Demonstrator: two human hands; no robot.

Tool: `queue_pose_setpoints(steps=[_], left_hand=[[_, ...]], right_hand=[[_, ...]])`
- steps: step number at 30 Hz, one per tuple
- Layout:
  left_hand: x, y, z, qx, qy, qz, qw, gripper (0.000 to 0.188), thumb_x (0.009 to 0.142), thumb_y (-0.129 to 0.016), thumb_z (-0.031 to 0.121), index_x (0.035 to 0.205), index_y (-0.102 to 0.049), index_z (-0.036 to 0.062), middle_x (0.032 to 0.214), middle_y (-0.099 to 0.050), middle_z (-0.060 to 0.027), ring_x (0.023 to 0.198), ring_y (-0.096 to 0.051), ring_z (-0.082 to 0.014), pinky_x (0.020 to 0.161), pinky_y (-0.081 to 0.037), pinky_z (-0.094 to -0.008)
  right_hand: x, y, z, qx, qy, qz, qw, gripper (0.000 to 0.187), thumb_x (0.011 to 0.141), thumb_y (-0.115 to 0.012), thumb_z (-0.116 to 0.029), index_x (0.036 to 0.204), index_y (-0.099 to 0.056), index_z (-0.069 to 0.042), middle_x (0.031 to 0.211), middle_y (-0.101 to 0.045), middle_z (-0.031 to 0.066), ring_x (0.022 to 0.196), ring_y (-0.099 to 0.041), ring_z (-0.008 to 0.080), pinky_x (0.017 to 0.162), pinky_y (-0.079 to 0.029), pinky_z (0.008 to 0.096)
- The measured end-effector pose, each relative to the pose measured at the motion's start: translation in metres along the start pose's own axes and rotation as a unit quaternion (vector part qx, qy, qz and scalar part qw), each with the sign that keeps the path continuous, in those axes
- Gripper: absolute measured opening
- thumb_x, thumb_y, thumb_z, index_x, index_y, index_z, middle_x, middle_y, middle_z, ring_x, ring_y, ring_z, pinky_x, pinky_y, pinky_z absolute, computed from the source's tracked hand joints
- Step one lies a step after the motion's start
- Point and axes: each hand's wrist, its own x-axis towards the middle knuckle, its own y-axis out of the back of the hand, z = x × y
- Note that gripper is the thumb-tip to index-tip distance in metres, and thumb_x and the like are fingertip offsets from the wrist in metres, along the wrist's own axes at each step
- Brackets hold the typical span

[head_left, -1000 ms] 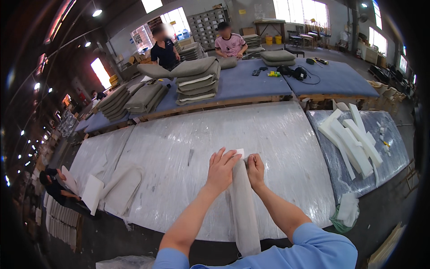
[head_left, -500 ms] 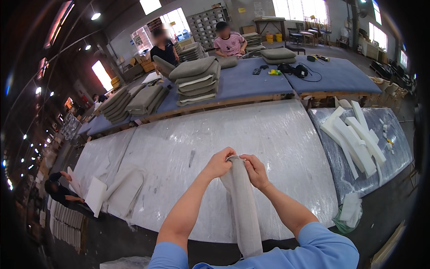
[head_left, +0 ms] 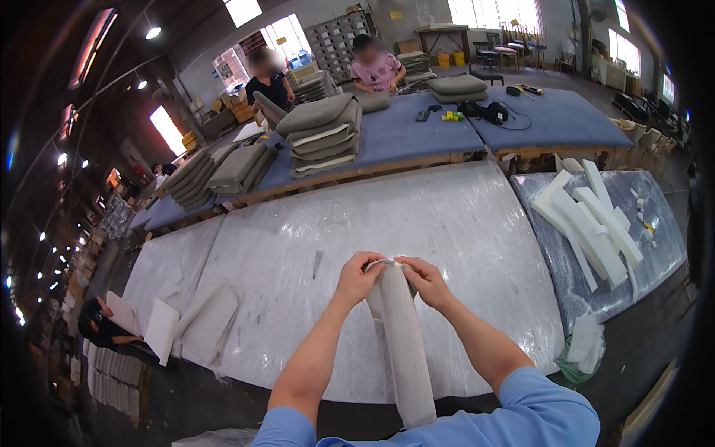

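A long grey fabric cushion cover [head_left: 406, 339] runs from my body up the middle of the plastic-wrapped table [head_left: 275, 246], its far end raised toward my hands. On the left side of that end, my left hand [head_left: 360, 277] pinches the fabric edge between thumb and fingers. My right hand [head_left: 424, 281] grips the opposite side of the same end, close to the left one. A bit of white shows between the fingertips at the cover's end. What fills the cover cannot be made out.
White foam strips [head_left: 596, 231] lie on a wrapped table at right, a green bag [head_left: 581, 357] below. Folded grey fabric [head_left: 212, 313] lies at left near a person holding a white panel [head_left: 160, 331]. Stacked grey cushions [head_left: 320, 138] stand on the blue table [head_left: 417, 141], two people behind.
My hands have shifted slightly along the cover's end, the left fingers spreading the edge more. At left, the person has bent lower beside the white panel.
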Motion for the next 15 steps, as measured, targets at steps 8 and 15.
queue_pose_setpoints(steps=[8, 15], left_hand=[[-0.004, -0.008, -0.028, -0.076, 0.077, 0.006, 0.994, 0.019, 0.106, -0.064, 0.024, 0.104, -0.068, 0.0056, 0.092, -0.064, 0.0043, 0.085, -0.055, -0.007, 0.079, -0.046, -0.0249], [0.002, -0.068, -0.025, -0.052, -0.001, 0.222, 0.974, 0.033, 0.11, -0.056, 0.032, 0.097, -0.064, 0.0025, 0.076, -0.057, -0.0039, 0.072, -0.052, -0.0158, 0.07, -0.046, -0.0332]], right_hand=[[-0.006, -0.014, 0.022, 0.074, -0.016, 0.187, 0.979, 0.017, 0.106, -0.06, -0.016, 0.111, -0.067, -0.002, 0.094, -0.066, 0.0001, 0.09, -0.058, 0.0076, 0.083, -0.048, 0.0251], [0.026, -0.017, 0.023, 0.108, -0.034, 0.256, 0.96, 0.033, 0.111, -0.054, -0.027, 0.086, -0.058, -0.005, 0.079, -0.053, -0.0047, 0.074, -0.043, 0.0055, 0.066, -0.039, 0.0265]])
